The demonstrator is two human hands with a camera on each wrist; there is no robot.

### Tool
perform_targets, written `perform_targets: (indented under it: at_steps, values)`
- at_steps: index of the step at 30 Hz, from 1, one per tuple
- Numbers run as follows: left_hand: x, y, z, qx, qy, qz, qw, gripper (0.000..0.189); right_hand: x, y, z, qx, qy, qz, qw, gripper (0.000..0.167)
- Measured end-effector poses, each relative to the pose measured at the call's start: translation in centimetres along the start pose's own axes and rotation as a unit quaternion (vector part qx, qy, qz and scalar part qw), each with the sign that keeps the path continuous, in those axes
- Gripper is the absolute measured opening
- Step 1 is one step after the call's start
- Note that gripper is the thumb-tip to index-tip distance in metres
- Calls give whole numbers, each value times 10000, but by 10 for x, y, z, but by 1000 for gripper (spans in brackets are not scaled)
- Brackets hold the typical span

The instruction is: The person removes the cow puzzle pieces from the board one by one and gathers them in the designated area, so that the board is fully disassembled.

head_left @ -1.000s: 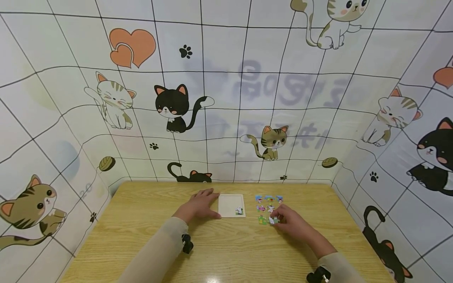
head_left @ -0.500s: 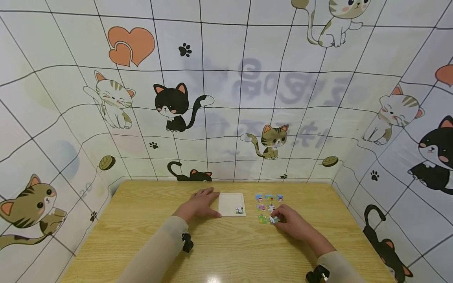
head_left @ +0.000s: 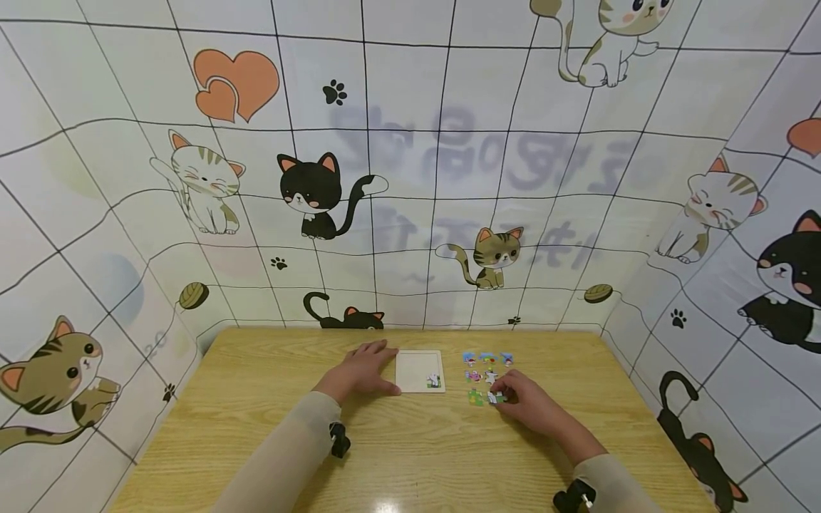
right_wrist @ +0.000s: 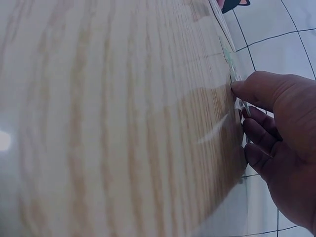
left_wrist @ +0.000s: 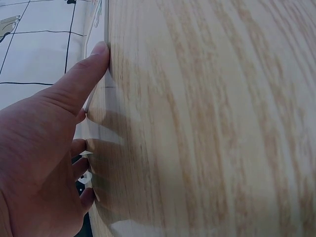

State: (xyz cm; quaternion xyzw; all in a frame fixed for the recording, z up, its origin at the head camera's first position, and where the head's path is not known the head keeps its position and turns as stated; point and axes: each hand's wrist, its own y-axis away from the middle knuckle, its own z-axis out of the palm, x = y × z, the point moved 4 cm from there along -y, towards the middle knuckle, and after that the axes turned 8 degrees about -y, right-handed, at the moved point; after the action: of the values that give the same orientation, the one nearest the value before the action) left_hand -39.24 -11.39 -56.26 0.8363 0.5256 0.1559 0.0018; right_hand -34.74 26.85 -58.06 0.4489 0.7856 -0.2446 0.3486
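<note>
A pale square puzzle board [head_left: 412, 369] lies on the table, with one picture piece [head_left: 434, 381] in its lower right corner. Against the board's left edge rests my left hand [head_left: 362, 370], fingers spread; in the left wrist view its thumb [left_wrist: 101, 52] touches the board's side. To the right of the board, loose jigsaw pieces [head_left: 473, 376] lie in rows. My right hand [head_left: 529, 406] pinches the white-and-green jigsaw piece [head_left: 494, 398] at the lower right of these rows, low at the tabletop. Its fingers partly cover that piece.
The light wooden table [head_left: 410, 449] reaches back to a cloth wall [head_left: 404, 164] printed with cats and grid lines. Similar cloth closes off both sides. A small black device [head_left: 340, 440] is strapped on each wrist.
</note>
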Motion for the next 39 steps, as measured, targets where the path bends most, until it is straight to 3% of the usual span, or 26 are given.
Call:
perform_targets:
  at_steps: [13,21,27,35,39]
  values:
    - [-2,-1,3,49,-18,-4,10000,99,1,1,-1,71,49,-77,9999,23]
    - [0,0,2,67,-3,-15,10000,99,-7,-3,-2,258,-218,40,9994,20]
    - [0,1,2,62,31,-8,10000,98,-19,-9,0,293,-200,-187,9992,17]
    - [-2,-3,4,65,-17,9,10000,98,-37,-30,11,8,-117,-739,9972,17]
    - [1,-1,0,7,-38,-47,10000,99,-47,-43,20,-119,93,-745,9971,22]
